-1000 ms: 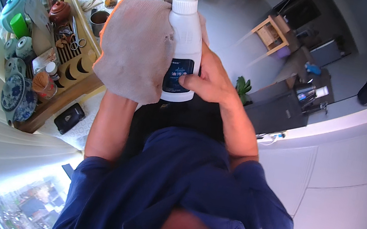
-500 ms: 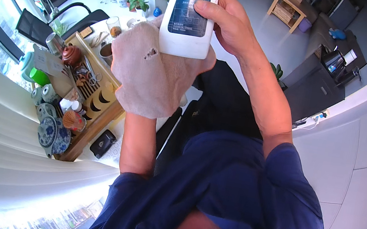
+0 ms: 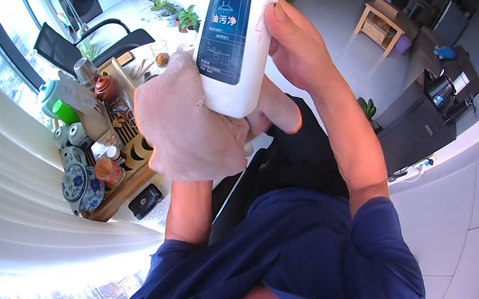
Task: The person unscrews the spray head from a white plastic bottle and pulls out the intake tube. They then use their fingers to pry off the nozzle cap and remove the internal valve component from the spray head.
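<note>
A white bottle with a dark blue label stands tilted slightly in front of my chest, its upper end cut off by the frame's top edge. My right hand is closed on its right side, thumb along the edge and the other fingers mostly behind it. Below and to the left, a beige cloth covers my left hand entirely; only the bare forearm shows beneath. The bottle's base overlaps the cloth, and a flap of cloth sticks out to the right. How the fingers lie under the cloth is hidden.
On the left, a wooden tea tray bears a brown teapot, a blue-and-white lidded pot and several cups. A black case lies beside it. A black chair stands beyond; a dark cabinet is at right.
The bottle and cloth have come lower in the picture. My right thumb has moved off the label to the bottle's edge. The cloth has shifted, and its dark-edged hole no longer shows.
</note>
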A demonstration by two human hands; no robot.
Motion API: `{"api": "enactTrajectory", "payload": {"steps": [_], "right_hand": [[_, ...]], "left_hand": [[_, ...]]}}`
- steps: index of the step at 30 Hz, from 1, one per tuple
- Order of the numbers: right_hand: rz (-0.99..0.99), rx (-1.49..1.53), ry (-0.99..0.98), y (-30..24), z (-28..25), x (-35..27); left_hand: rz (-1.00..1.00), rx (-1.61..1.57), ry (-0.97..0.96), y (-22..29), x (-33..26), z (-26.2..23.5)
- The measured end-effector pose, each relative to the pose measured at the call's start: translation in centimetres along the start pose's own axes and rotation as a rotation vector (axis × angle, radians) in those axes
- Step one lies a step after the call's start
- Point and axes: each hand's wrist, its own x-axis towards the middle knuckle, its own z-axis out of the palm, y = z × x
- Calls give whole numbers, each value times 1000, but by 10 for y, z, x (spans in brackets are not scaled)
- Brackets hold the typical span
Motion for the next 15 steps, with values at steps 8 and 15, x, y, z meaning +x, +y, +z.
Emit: {"api": "enactTrajectory", "payload": {"steps": [8, 15], "right_hand": [[55, 9, -104, -3, 8, 14], [7, -110, 40, 19, 17, 15]], "left_hand": [[-1, -125, -88, -5, -1, 1], [-277, -34, -311, 37, 21, -23]]}}
